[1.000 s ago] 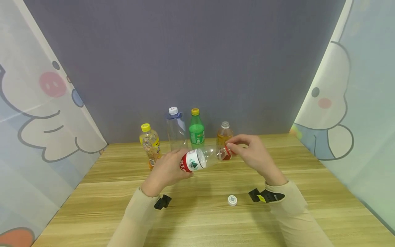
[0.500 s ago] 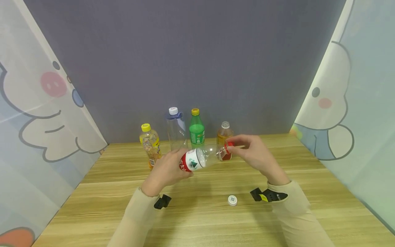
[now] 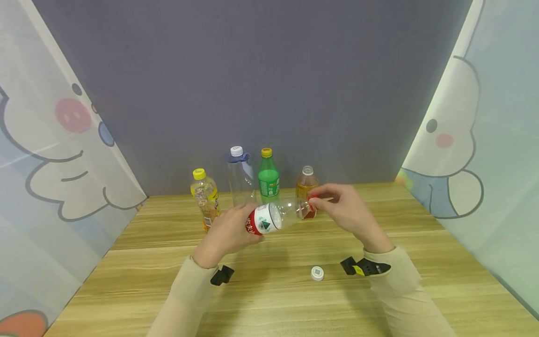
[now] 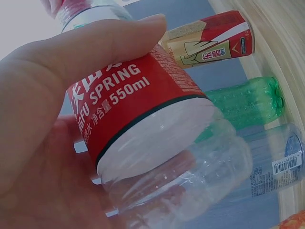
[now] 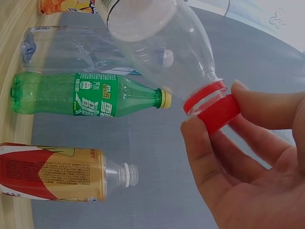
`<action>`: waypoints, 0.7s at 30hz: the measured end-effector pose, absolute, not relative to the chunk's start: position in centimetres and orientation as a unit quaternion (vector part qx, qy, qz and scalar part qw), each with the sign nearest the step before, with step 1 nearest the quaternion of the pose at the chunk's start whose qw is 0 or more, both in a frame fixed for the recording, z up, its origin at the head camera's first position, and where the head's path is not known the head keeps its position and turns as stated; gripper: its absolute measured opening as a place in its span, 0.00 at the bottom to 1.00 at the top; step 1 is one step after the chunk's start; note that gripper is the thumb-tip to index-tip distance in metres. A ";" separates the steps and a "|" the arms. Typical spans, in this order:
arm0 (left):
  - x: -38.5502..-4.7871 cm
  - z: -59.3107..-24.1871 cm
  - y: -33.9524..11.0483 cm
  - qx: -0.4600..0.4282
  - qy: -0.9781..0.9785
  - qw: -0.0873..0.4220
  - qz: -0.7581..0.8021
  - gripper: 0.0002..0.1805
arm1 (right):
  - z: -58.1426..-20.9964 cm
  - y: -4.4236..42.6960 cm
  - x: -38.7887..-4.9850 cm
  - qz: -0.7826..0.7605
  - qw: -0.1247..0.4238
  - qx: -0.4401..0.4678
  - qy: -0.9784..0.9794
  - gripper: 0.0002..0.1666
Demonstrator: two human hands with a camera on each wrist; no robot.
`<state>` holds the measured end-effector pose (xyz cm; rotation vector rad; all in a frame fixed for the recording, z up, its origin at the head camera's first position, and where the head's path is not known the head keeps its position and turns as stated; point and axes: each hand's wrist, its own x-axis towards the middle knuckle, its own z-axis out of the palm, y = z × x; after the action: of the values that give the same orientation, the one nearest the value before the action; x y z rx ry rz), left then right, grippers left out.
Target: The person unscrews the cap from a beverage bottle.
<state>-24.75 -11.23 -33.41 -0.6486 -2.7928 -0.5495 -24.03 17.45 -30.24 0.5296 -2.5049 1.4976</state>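
A clear water bottle with a red and white label is held tilted above the table, its neck toward the right. My left hand grips it round the label; the left wrist view shows the thumb across the red label. At the neck, my right hand pinches the red cap between thumb and fingers. A gap shows between that cap and the red ring on the neck. Below the hands, a white cap lies on the wooden table.
Behind stand a yellow-capped bottle, a tall clear bottle with a white cap, a green bottle with a yellow cap, and an uncapped amber bottle with a red and gold label. A grey panel rises at the back.
My right fingers have shifted slightly round the red cap, baring more of it half a second ago and covering more now. The left hand and the bottle have hardly moved.
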 end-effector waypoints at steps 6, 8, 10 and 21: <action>-24.8 -33.4 -11.2 -0.219 -0.951 0.111 -0.185 0.36 | -30.1 17.5 -24.0 0.503 0.080 0.180 -0.841 0.20; -24.8 -33.4 -11.3 -0.220 -0.951 0.111 -0.186 0.36 | -30.1 17.5 -24.0 0.500 0.077 0.181 -0.843 0.20; -24.8 -33.4 -11.3 -0.222 -0.951 0.111 -0.186 0.36 | -30.1 17.6 -24.0 0.497 0.074 0.181 -0.845 0.20; -24.8 -33.5 -11.4 -0.223 -0.951 0.111 -0.185 0.36 | -30.2 17.5 -24.0 0.493 0.087 0.175 -0.847 0.18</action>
<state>-24.85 -11.37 -33.47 -0.6549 -2.7926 -0.5441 -23.95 17.55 -30.17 0.5210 -2.5236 1.4696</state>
